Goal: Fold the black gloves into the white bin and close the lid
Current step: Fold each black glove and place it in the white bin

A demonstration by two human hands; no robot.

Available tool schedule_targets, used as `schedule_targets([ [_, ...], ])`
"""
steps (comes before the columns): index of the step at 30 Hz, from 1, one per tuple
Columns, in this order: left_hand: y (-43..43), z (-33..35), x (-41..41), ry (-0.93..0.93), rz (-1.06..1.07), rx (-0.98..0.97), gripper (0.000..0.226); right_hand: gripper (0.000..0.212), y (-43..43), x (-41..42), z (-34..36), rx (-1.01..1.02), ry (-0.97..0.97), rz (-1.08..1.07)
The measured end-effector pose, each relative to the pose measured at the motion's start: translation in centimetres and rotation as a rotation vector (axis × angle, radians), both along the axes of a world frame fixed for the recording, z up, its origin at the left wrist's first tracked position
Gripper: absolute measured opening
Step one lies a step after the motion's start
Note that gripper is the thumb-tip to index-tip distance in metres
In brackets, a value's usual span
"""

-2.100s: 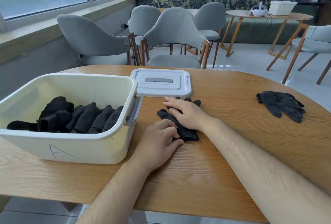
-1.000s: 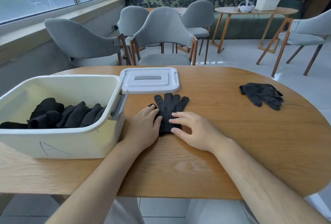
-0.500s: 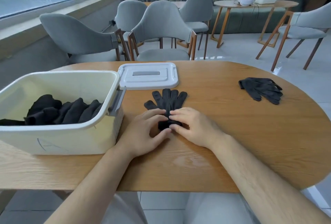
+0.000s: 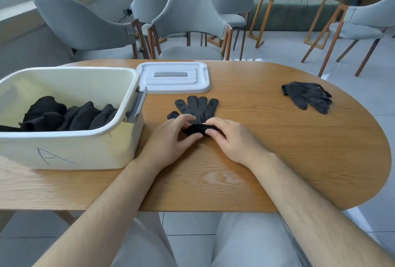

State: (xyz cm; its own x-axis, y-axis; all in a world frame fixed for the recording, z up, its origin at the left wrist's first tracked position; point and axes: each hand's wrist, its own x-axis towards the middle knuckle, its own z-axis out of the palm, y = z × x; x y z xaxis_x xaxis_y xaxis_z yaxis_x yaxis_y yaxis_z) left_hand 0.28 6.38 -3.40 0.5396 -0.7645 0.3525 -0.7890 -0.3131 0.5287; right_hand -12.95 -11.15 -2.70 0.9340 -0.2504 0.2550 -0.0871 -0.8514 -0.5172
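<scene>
Black knit glove (image 4: 198,106): lies flat on the oval wooden desk (image 4: 288,149), just right of the bin, fingertips pointing away, cuff end raised into a roll between both hands.
Left hand (image 4: 171,138): pinches the roll's left end, fingers (image 4: 186,118) curled over it and thumb beneath, probably to keep the fold even.
Right hand (image 4: 233,138): pinches the right end likewise.
Cream-white plastic bin (image 4: 64,149): stands open at left, within easy reach, holding a row of folded black gloves (image 4: 70,115).
White flat lid (image 4: 173,76): rests behind the glove, beside the bin, presumably kept off until filling ends.
Loose pile of black gloves (image 4: 307,97): waits well apart at right.
Change: cuff pressed flat half a second ago, now turned up off the desk.
</scene>
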Motion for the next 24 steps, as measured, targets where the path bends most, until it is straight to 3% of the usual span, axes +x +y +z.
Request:
schedule_targets([
  [3,-0.1,0.0,0.0,0.107,-0.008,-0.005,0.063,0.021,0.1,0.8,0.0,0.026,-0.03,-0.054],
  [8,-0.7,0.7,0.0,0.149,0.04,-0.1,0.04,0.023,0.3,1.8,-0.1,0.086,-0.135,-0.109],
  [13,-1.5,-0.1,0.5,0.036,0.048,-0.15,0.023,0.006,0.2,2.3,-0.7,-0.009,-0.209,-0.106],
  [15,-1.5,-0.5,0.7,-0.084,0.04,-0.124,0.011,0.016,0.1,1.9,-0.9,-0.101,-0.171,-0.068],
  [19,-0.6,-0.8,0.0,-0.145,0.002,-0.026,0.027,0.041,-0.5,0.5,-0.9,-0.142,-0.02,0.011],
  [21,-0.1,-0.8,-0.1,-0.119,-0.028,0.04,0.04,0.035,-0.7,0.5,-1.0,-0.11,-0.035,0.009],
  [24,-0.1,-0.6,0.0,-0.093,-0.042,0.045,0.041,0.027,-0.6,0.8,-0.9,-0.068,-0.062,0.007],
])
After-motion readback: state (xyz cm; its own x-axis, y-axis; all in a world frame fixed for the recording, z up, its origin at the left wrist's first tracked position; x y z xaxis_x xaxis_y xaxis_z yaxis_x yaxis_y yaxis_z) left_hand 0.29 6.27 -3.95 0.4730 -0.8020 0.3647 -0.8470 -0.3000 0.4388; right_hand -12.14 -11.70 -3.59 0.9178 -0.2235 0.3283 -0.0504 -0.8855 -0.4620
